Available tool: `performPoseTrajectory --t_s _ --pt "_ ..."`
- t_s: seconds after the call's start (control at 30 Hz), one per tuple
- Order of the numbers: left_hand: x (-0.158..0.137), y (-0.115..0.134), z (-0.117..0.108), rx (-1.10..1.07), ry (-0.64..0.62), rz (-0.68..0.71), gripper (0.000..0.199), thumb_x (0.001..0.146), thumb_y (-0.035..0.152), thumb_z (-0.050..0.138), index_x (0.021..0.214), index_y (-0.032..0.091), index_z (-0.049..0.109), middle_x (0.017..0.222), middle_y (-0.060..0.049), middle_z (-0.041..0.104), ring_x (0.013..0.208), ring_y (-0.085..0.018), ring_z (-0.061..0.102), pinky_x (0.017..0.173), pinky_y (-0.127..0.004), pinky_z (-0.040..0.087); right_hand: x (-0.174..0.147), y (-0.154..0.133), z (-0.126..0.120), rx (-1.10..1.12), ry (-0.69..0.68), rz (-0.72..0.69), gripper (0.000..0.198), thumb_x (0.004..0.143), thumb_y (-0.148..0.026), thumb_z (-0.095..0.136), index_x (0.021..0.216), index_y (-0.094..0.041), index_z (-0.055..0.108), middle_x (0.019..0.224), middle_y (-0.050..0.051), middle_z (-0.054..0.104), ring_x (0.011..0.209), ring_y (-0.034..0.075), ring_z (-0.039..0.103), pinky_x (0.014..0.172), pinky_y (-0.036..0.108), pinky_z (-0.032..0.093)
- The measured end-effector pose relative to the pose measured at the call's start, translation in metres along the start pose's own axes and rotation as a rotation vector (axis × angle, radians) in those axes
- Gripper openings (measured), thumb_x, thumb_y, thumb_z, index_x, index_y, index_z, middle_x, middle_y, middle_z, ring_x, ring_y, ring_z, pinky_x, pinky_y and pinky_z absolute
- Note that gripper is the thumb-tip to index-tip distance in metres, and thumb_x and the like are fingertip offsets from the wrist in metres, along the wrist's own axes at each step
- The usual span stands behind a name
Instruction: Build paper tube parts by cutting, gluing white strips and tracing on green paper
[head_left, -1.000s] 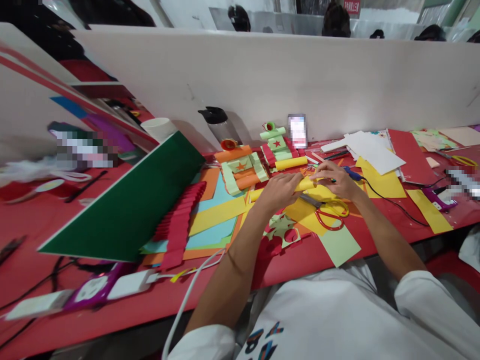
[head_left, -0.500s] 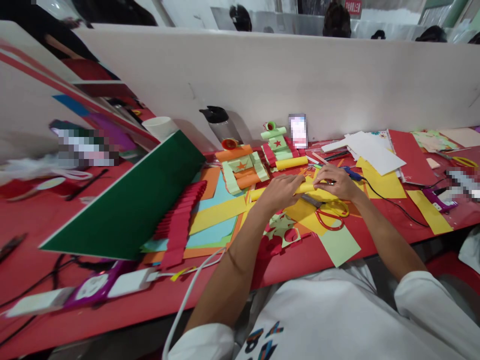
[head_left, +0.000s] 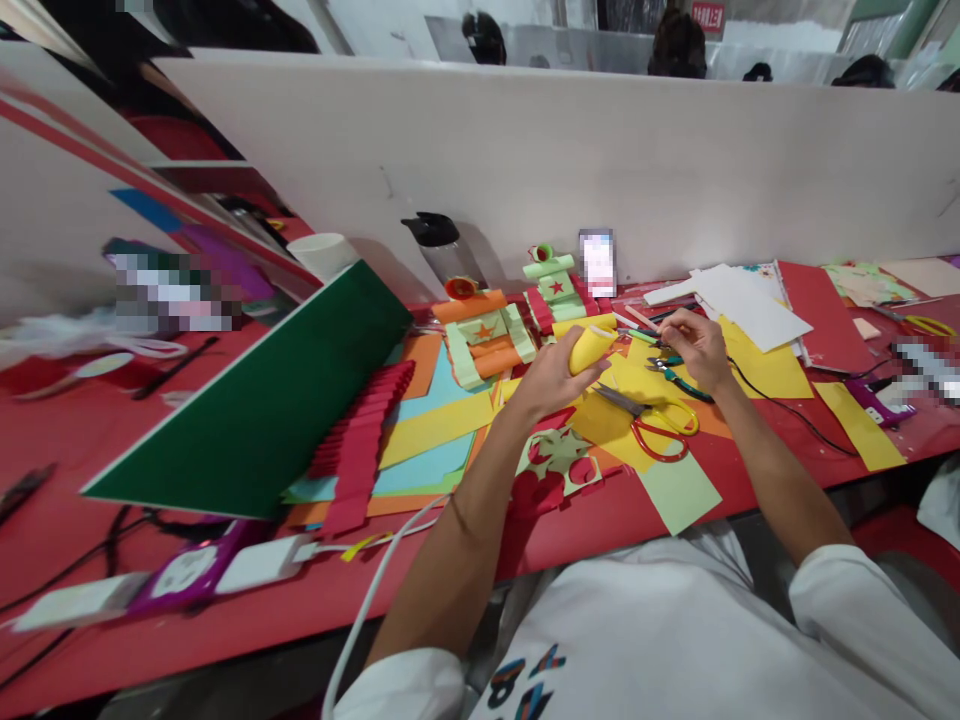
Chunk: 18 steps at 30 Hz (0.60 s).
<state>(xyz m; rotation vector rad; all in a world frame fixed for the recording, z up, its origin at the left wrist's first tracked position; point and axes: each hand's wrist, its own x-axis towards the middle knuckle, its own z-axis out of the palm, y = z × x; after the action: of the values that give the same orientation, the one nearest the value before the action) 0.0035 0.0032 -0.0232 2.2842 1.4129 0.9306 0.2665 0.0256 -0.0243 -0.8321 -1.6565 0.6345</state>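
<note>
Held a Yellow Roll to the Left of the Scissors

Gripped the yellow roll (head_left: 589, 352) in the left hand (head_left: 553, 378), just beyond and left of the scissors (head_left: 639, 408), with fingers and thumb half closed around it and its upper end slanting to the right. Curled the right hand (head_left: 697, 345) beyond and right of the scissors, with thumb and fingertips drawn close together near the end of a pink stick (head_left: 640, 317); could not tell if holding anything there.

Saw pliers (head_left: 688, 386) with teal handles under that hand, just beyond the scissors. Saw yellow paper (head_left: 611, 430) beneath the scissors, a pale green sheet (head_left: 681, 490) on their near side, and punched scraps (head_left: 555, 450) to their left.

Noted a second roll (head_left: 574, 324) farther beyond the scissors, close to an orange-trimmed model (head_left: 487, 335) and a red-trimmed model (head_left: 556, 288). Saw a phone (head_left: 598, 262) upright behind these, a bottle (head_left: 442, 250) far back and left of the scissors, a green board (head_left: 255, 400) well to their left, and white sheets (head_left: 750, 305) beyond and to their right.
</note>
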Motion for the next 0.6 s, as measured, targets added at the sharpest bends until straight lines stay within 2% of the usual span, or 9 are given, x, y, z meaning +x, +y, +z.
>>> performPoseTrajectory --t_s 0.2,0.33,0.47,0.6 --pt "-0.0012 -0.0038 0.0031 -0.295 0.056 0.021 0.05 0.089 0.055 0.068 0.122 0.018 0.062 0.102 -0.008 0.074 0.092 -0.024 0.071 0.078 -0.034 0.058 0.0006 0.0047 0.0035 -0.023 -0.106 0.005 0.027 0.096 -0.047 0.068 0.091 -0.021 0.076 0.092 0.004 0.076 0.085 0.02 0.069 0.077 0.032 0.054" --pt "0.0001 -0.0064 0.0051 -0.383 0.07 -0.011 0.049 0.087 0.056 0.069 0.116 0.017 0.061 0.099 -0.008 0.072 0.085 -0.023 0.071 0.073 -0.034 0.059 -0.0014 0.0037 0.005 -0.003 -0.121 0.055 0.021 0.088 -0.042 0.077 0.087 -0.021 0.078 0.087 0.004 0.077 0.072 0.017 0.064 0.065 0.03 0.049" --pt "0.0012 -0.0058 0.004 -0.264 0.068 -0.021 0.049 0.09 0.057 0.066 0.117 0.018 0.06 0.097 -0.006 0.073 0.082 -0.022 0.07 0.072 -0.033 0.057 -0.0026 0.0008 0.0053 0.038 -0.13 0.078 0.03 0.08 -0.048 0.085 0.076 -0.021 0.072 0.075 0.001 0.07 0.065 0.015 0.057 0.06 0.029 0.045" --pt "0.0004 -0.0027 0.0031 -0.03 -0.009 0.031 0.044 0.095 0.057 0.061 0.12 0.021 0.06 0.098 -0.006 0.074 0.086 -0.025 0.072 0.076 -0.035 0.054 -0.0025 -0.0002 0.0066 0.028 -0.082 0.087 0.044 0.084 -0.059 0.078 0.068 -0.021 0.062 0.066 0.0 0.06 0.063 0.015 0.053 0.059 0.029 0.043"
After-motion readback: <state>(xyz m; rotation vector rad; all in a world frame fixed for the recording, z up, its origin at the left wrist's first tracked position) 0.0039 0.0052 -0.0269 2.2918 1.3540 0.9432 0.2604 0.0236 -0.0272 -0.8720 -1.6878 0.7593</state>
